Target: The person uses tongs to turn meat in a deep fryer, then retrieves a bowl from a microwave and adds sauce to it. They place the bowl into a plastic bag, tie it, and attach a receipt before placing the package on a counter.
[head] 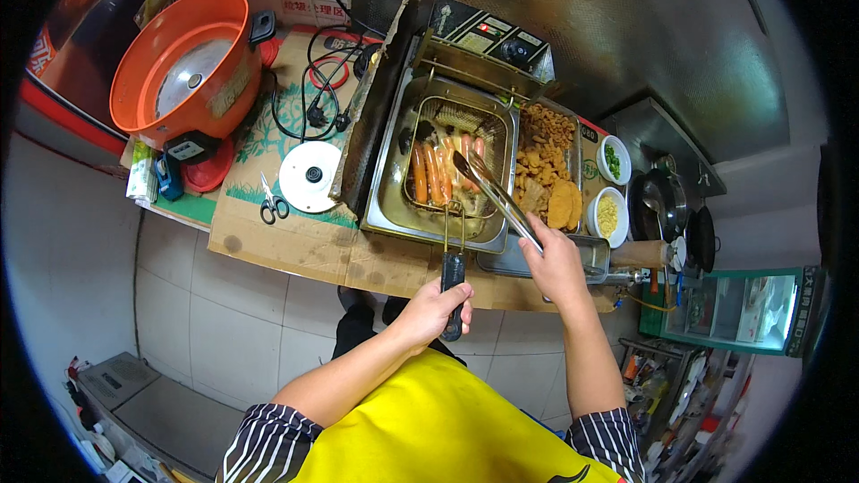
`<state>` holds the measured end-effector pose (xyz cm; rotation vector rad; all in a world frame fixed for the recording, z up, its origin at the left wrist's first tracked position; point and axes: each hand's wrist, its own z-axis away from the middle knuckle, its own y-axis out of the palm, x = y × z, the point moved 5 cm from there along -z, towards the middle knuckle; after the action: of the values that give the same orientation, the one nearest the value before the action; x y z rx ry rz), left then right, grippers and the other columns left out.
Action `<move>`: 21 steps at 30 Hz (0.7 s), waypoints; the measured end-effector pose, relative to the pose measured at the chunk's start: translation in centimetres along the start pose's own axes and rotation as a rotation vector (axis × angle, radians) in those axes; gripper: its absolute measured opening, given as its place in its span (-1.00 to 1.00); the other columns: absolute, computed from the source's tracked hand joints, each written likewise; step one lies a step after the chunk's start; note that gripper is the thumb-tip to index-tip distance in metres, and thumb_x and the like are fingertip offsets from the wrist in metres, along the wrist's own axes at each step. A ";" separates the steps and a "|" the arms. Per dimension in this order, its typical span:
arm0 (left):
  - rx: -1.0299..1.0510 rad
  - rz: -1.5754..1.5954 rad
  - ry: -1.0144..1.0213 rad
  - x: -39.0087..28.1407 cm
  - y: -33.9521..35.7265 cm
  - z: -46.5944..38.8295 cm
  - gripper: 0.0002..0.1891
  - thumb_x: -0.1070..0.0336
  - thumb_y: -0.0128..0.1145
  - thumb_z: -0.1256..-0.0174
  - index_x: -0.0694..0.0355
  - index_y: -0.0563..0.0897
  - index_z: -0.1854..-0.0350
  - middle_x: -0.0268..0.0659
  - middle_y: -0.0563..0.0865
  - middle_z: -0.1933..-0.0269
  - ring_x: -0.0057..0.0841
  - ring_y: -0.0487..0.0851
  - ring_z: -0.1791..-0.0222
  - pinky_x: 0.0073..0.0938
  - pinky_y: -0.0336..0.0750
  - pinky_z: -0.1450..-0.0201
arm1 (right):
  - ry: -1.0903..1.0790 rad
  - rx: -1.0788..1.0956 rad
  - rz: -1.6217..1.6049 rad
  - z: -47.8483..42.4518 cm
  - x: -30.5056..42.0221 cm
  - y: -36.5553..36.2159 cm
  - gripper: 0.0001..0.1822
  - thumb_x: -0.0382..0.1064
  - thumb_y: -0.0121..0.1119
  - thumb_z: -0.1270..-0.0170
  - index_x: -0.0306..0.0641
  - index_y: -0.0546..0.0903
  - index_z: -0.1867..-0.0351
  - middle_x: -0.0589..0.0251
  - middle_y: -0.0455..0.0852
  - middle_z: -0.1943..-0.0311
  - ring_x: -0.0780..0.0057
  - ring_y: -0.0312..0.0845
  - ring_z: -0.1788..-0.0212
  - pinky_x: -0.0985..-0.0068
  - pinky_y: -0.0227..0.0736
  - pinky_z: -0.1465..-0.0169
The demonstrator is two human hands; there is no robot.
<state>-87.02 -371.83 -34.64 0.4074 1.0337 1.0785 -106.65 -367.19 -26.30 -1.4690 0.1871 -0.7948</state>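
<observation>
My left hand [436,312] is wrapped around the black handle [453,275] of a wire frying basket [500,127]. The basket sits in the oil of an electric deep fryer [386,204]. Several sausages [429,174] lie side by side in it amid bubbles; the left ones look browner, the right ones pinker. In my right hand [553,265] is a pair of metal tongs [507,204], slanting over the basket. The tips are at the right-hand sausages; whether they pinch one I cannot tell.
Right of the fryer, a tray holds fried pieces [543,161], beside bowls of chopped green [612,159] and pale yellow food [609,215]. A cardboard guard [376,100] stands left. Beyond it lie scissors [272,204], a white lid [310,178], cables [315,100] and an orange pot [188,67].
</observation>
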 end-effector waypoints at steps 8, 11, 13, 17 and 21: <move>-0.004 0.024 0.006 0.4 0.1 0.5 -0.82 0.23 -0.01 -0.54 0.26 0.48 0.16 -0.28 0.62 0.45 -0.51 0.60 0.50 -0.50 0.51 0.37 | -0.029 -0.128 -0.004 1.8 -1.1 -0.6 -0.49 -0.13 0.19 -0.36 -0.10 0.51 -0.34 -0.03 0.62 0.33 -0.04 0.62 0.29 0.14 0.52 0.20; -0.016 0.007 0.003 0.7 0.1 0.5 -0.81 0.23 0.00 -0.54 0.26 0.49 0.16 -0.29 0.62 0.46 -0.51 0.59 0.50 -0.52 0.51 0.38 | -0.094 -0.174 0.088 2.6 -1.2 0.4 -0.47 -0.10 0.20 -0.36 -0.05 0.49 -0.35 0.03 0.58 0.34 0.00 0.62 0.39 0.14 0.55 0.29; -0.036 -0.011 0.012 0.5 0.3 0.4 -0.81 0.22 0.01 -0.53 0.26 0.50 0.17 -0.29 0.62 0.47 -0.51 0.59 0.51 -0.52 0.51 0.37 | -0.119 -0.174 0.127 2.9 -1.5 1.2 -0.46 -0.10 0.21 -0.36 -0.03 0.48 -0.37 0.06 0.58 0.34 0.02 0.61 0.41 0.15 0.57 0.31; -0.059 -0.019 0.012 0.1 0.7 0.4 -0.81 0.22 0.03 -0.52 0.26 0.50 0.18 -0.29 0.62 0.49 -0.51 0.59 0.54 -0.51 0.51 0.41 | -0.162 -0.244 0.124 3.9 -2.5 2.0 -0.45 -0.10 0.25 -0.32 0.01 0.49 -0.36 0.19 0.56 0.34 0.16 0.62 0.47 0.23 0.58 0.41; -0.082 -0.009 0.003 -0.5 0.9 0.0 -0.81 0.22 0.05 -0.51 0.25 0.50 0.20 -0.29 0.62 0.50 -0.50 0.59 0.56 -0.51 0.50 0.45 | -0.187 -0.212 0.224 3.8 -3.7 3.4 -0.42 -0.10 0.28 -0.30 0.04 0.48 -0.37 0.25 0.53 0.34 0.22 0.58 0.53 0.29 0.56 0.46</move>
<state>-87.53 -371.83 -33.80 0.3348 0.9901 1.1096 -105.95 -362.28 -30.20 -1.6789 0.2950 -0.4634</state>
